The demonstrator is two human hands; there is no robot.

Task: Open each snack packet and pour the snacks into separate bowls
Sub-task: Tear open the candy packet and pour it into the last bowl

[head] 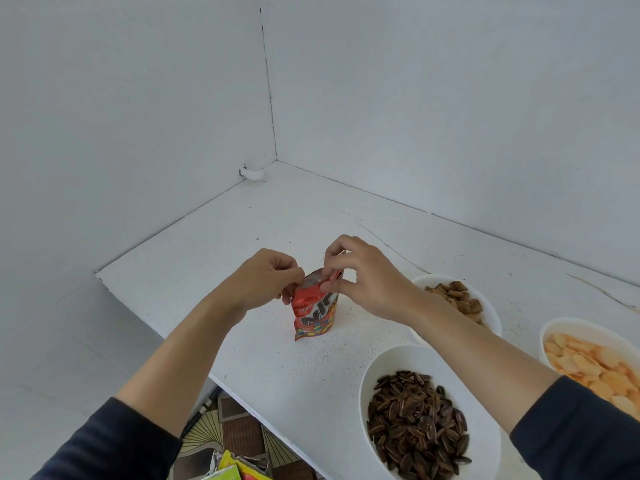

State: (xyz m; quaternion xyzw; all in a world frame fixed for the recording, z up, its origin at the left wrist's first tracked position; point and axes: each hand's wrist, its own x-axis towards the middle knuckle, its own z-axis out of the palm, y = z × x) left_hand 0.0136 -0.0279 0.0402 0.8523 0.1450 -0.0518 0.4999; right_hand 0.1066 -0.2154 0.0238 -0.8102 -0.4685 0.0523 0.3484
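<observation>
- The red snack packet stands upright on the white table, directly beneath and between the two hands. A silvery inside is seen at its top edge, so the seal appears to be partly parted.
- The packet's top left edge is pinched by the left hand, with the fingers curled in on the foil. The top right edge is pinched by the right hand between thumb and fingertips. The hands are close together, parted only by the packet's mouth.
- The step in hand is judged to be the opening of this packet, with pouring not yet begun.
- For the next move, the two edges would need to be pulled apart until the mouth is wide, then the packet lifted and tipped.
- Three filled bowls lie to the right of the right hand: one of brown pieces just behind the wrist, one of striped seeds under the forearm, and one of pale chips farther right.
- No unfilled bowl is seen, so one would have to be found.
</observation>
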